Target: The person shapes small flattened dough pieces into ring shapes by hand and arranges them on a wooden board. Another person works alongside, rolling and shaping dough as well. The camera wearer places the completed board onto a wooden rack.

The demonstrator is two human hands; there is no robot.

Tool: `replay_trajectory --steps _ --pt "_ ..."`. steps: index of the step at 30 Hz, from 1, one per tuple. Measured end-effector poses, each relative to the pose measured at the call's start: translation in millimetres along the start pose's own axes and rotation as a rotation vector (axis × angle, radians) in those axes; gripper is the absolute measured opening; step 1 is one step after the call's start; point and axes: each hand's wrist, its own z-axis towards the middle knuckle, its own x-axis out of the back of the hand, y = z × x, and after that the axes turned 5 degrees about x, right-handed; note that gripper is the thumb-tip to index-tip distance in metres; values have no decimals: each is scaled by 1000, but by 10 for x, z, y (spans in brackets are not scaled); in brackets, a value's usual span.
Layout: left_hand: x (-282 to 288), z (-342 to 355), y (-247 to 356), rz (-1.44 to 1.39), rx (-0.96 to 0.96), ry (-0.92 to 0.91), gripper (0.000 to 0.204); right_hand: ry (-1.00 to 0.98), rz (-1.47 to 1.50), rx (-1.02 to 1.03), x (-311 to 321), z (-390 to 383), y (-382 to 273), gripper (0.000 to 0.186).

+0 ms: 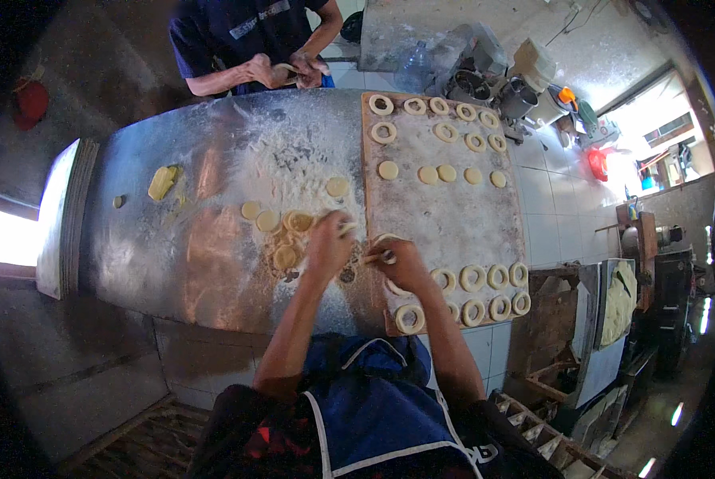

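Observation:
My left hand (331,246) is closed over the floured metal tabletop (214,152), with a pale piece of dough (347,229) at its fingertips. Just to the right, by the near left part of a floured wooden board (445,223), my right hand (399,263) curls its fingers round a dough ring. Blur and the fingers partly hide that ring. Round dough pieces (267,220) lie left of my left hand, with another disc (337,188) beyond it. Dough rings (472,278) stand in rows along the board's near and far edges, and small discs (428,175) form a row between them.
Across the table a person (250,48) in a dark shirt handles dough. Toward the left are a yellow lump (163,183) and stacked boards (74,215). Pots (519,97) and a clear water bottle (413,68) stand past the board's far edge; a wooden rack (545,423) is lower right.

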Motion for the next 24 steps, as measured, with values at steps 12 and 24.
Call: replay_trajectory --steps 12,24 --pt "581 -812 -348 33 -8 242 34 57 56 -71 -861 230 -178 24" --pt "463 -701 -83 -466 310 -182 28 296 545 -216 -720 -7 -540 40"
